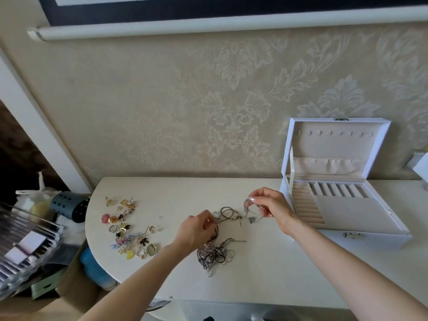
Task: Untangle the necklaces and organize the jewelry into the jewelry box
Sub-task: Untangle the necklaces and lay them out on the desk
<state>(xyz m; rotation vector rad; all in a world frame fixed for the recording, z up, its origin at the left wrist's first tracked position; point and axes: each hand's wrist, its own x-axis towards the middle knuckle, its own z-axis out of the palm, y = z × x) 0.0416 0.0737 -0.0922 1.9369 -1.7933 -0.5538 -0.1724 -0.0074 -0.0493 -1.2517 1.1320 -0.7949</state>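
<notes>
At a white rounded tabletop [266,274] set against patterned beige wallpaper, a person picks apart knotted necklaces with two bare hands. The right hand [271,205], raised just above the surface, pinches a thin silver chain [252,219] between thumb and fingertips, its small pendants dangling toward the table. The left hand [196,230], fingers curled, grips a dark brown cord necklace [225,212] whose loops lie between the two hands. Just below them, a tangled heap of silver chains and dark cords [214,253] rests beside the left wrist, held by neither hand. A scatter of colourful earrings and rings [127,228] lies well apart, toward the table's left curve. The white jewelry box [382,240] stands open at the right, near the right hand; its cream-lined ring rolls, slots and lid hooks show no jewelry, so sorting appears not yet begun.

The chain and cord seem caught on each other, though the blur hides where. Drawing the hands apart too firmly could tighten that snag or break the fine links. A tug on the cord might also drag the heap along and knot it further, and a sweeping forearm could push the small pieces off the curved edge into the clutter below
</notes>
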